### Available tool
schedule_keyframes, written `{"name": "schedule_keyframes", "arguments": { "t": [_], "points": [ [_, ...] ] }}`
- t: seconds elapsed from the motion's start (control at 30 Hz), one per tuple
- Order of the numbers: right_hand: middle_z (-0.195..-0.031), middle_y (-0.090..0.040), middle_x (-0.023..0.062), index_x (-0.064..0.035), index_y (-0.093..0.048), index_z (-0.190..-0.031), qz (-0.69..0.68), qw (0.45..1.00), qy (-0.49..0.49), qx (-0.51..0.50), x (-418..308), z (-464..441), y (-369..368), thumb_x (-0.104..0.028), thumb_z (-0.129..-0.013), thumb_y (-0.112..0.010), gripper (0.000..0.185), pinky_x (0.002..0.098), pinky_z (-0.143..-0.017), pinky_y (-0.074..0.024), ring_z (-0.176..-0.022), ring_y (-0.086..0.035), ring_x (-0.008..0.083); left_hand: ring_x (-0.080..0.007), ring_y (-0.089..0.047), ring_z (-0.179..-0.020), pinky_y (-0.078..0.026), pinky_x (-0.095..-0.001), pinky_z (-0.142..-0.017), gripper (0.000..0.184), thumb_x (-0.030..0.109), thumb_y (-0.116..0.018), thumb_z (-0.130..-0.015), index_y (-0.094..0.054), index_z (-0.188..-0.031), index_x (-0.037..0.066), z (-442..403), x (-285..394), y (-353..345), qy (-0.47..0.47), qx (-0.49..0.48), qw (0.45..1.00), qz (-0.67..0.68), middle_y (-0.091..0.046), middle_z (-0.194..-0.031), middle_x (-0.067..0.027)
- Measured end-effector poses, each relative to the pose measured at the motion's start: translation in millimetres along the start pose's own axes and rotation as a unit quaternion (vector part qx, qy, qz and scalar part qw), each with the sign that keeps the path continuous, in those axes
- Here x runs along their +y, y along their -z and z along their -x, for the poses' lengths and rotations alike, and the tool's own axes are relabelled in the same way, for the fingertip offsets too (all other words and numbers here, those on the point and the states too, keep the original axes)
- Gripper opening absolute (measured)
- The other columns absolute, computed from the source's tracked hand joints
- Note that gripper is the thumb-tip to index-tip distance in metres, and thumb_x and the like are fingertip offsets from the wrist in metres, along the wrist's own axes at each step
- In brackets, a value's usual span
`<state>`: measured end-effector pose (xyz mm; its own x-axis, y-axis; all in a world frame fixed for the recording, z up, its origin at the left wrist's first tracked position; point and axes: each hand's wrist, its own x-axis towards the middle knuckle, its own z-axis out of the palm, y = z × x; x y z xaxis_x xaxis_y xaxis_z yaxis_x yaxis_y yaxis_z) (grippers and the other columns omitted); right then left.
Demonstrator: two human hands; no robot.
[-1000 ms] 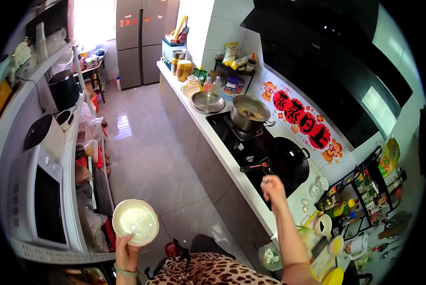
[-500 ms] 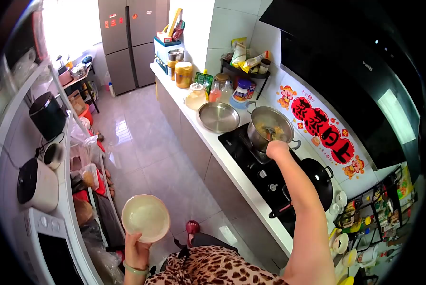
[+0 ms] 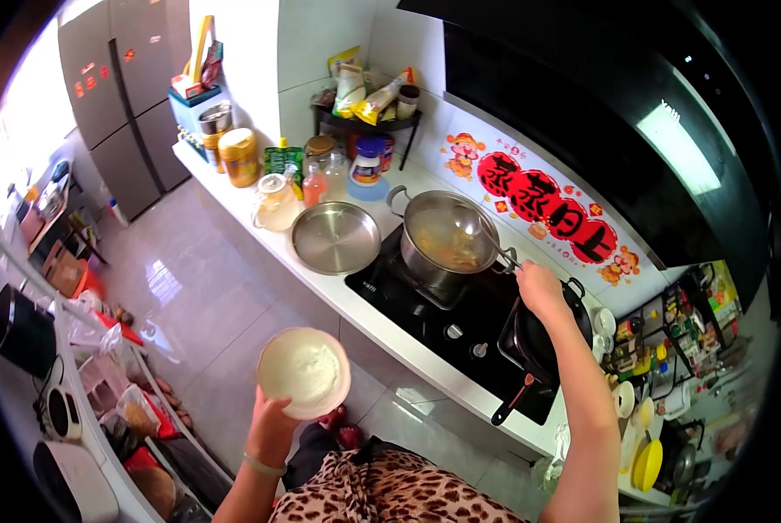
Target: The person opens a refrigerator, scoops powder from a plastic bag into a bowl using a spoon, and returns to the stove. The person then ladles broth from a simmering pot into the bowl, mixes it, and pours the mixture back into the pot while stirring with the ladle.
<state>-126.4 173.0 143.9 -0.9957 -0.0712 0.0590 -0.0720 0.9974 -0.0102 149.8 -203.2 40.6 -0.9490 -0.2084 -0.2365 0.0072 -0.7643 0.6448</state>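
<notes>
My left hand (image 3: 271, 420) grips the rim of a pale bowl (image 3: 273, 375), holding it over the floor in front of my body. White powder or paste (image 3: 314, 368) lies in the bowl, mostly to one side. My right hand (image 3: 540, 288) is closed around the handle of a metal ladle (image 3: 510, 255). The ladle's head is over or in a steel pot (image 3: 425, 272) with two handles; I cannot tell whether it touches the liquid. Cloudy broth with yellowish pieces (image 3: 451, 253) fills part of the pot, which stands on the black gas hob (image 3: 408, 307).
A steel lid or shallow pan (image 3: 336, 237) lies left of the pot. A black wok (image 3: 543, 340) sits on the other burner beneath my right forearm. Jars and bottles (image 3: 315, 185) line the counter's back. The range hood (image 3: 573, 122) hangs above; shelves (image 3: 103, 392) stand at left.
The view has turned right. My right hand has drawn back from above the pot to its right side with the ladle. The bowl now tilts so its white contents show.
</notes>
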Motion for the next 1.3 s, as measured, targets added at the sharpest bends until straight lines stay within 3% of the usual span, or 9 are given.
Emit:
{"name": "schedule_keyframes", "arguments": {
  "t": [0.07, 0.13, 0.2, 0.23, 0.4, 0.63, 0.73, 1.13, 1.3],
  "points": [
    [-0.089, -0.067, 0.0210, 0.0015, -0.061, -0.101, -0.024, 0.999, -0.014, 0.031, 3, 14, 0, -0.024, -0.094, -0.051, 0.028, 0.0535, -0.078, -0.0472, -0.089, -0.062, 0.0435, -0.0338, -0.048, -0.123, -0.047, -0.0492, -0.098, 0.065, 0.005, -0.050, -0.081, -0.031, -0.143, 0.008, -36, -3, 0, 0.027, -0.020, 0.999, -0.014, -0.045, -0.135, -0.0151],
    [-0.071, -0.062, 0.0113, -0.0009, -0.062, -0.100, -0.171, 0.984, -0.034, 0.041, 30, 16, -29, -0.025, -0.095, -0.053, 0.026, 0.0413, -0.057, -0.0444, -0.063, -0.059, 0.0284, -0.0320, -0.049, -0.124, -0.047, -0.0469, -0.099, 0.062, 0.002, -0.049, -0.083, -0.031, -0.142, 0.008, -67, 0, -12, 0.065, -0.054, 0.996, -0.010, -0.044, -0.136, -0.0145],
    [-0.061, -0.055, 0.0036, -0.0031, -0.063, -0.100, -0.452, 0.878, -0.147, -0.052, 28, 20, -33, -0.026, -0.096, -0.054, 0.025, 0.0307, -0.044, -0.0374, -0.048, -0.049, 0.0155, -0.0297, -0.050, -0.122, -0.047, -0.0431, -0.099, 0.058, 0.001, -0.049, -0.084, -0.032, -0.140, 0.007, -95, -4, -18, 0.086, -0.077, 0.993, -0.004, -0.044, -0.136, -0.0141],
    [-0.057, -0.041, -0.0061, -0.0058, -0.064, -0.101, -0.579, 0.780, -0.214, -0.099, 7, 36, -6, -0.027, -0.097, -0.054, 0.024, 0.0195, -0.039, -0.0198, -0.043, -0.029, 0.0020, -0.0288, -0.050, -0.123, -0.047, -0.0432, -0.099, 0.058, 0.004, -0.051, -0.086, -0.031, -0.140, 0.008, -109, -6, -22, 0.098, -0.078, 0.992, -0.021, -0.044, -0.137, -0.0132],
    [-0.055, -0.035, -0.0085, -0.0031, -0.064, -0.100, -0.665, 0.718, -0.196, -0.059, -34, 94, 48, -0.028, -0.101, -0.047, 0.030, 0.0204, -0.038, -0.0182, -0.041, -0.025, 0.0018, -0.0249, -0.045, -0.130, -0.044, -0.0468, -0.102, 0.058, 0.017, -0.058, -0.094, -0.029, -0.144, 0.013, -171, -2, -45, 0.146, -0.107, 0.981, -0.066, -0.041, -0.143, -0.0070],
    [-0.060, -0.047, -0.0039, 0.0012, -0.069, -0.094, -0.404, 0.906, -0.123, 0.009, -95, 165, 53, -0.029, -0.099, -0.051, 0.035, 0.0234, -0.048, -0.0331, -0.053, -0.042, 0.0054, -0.0222, -0.046, -0.129, -0.045, -0.0463, -0.100, 0.065, 0.025, -0.061, -0.094, -0.024, -0.146, 0.012, -212, -11, -58, 0.166, -0.123, 0.974, -0.091, -0.039, -0.144, -0.0070],
    [-0.063, -0.058, 0.0070, -0.0014, -0.066, -0.094, -0.189, 0.978, 0.041, 0.072, -92, 169, 32, -0.016, -0.090, -0.062, 0.015, 0.0326, -0.051, -0.0447, -0.053, -0.057, 0.0219, -0.0219, -0.046, -0.128, -0.045, -0.0460, -0.101, 0.066, 0.026, -0.061, -0.094, -0.023, -0.146, 0.012, -216, -17, -60, 0.166, -0.132, 0.972, -0.099, -0.040, -0.143, -0.0066],
    [-0.065, -0.058, 0.0038, -0.0085, -0.061, -0.099, -0.024, 0.986, 0.165, 0.033, -64, 148, -1, -0.019, -0.083, -0.069, 0.021, 0.0336, -0.048, -0.0465, -0.053, -0.058, 0.0223, -0.0201, -0.045, -0.129, -0.043, -0.0409, -0.103, 0.065, 0.021, -0.062, -0.092, -0.026, -0.145, 0.010, -200, -35, -77, 0.131, -0.093, 0.975, -0.155, -0.041, -0.141, -0.0060],
    [-0.061, -0.056, 0.0048, -0.0044, -0.063, -0.098, -0.240, 0.946, -0.025, -0.217, -69, 166, 2, -0.025, -0.096, -0.056, 0.022, 0.0347, -0.047, -0.0442, -0.052, -0.057, 0.0178, -0.0202, -0.049, -0.123, -0.047, -0.0361, -0.097, 0.071, 0.012, -0.066, -0.089, -0.023, -0.145, 0.007, -198, -61, -73, 0.122, -0.049, 0.981, -0.143, -0.044, -0.136, -0.0079]
  ]
}}
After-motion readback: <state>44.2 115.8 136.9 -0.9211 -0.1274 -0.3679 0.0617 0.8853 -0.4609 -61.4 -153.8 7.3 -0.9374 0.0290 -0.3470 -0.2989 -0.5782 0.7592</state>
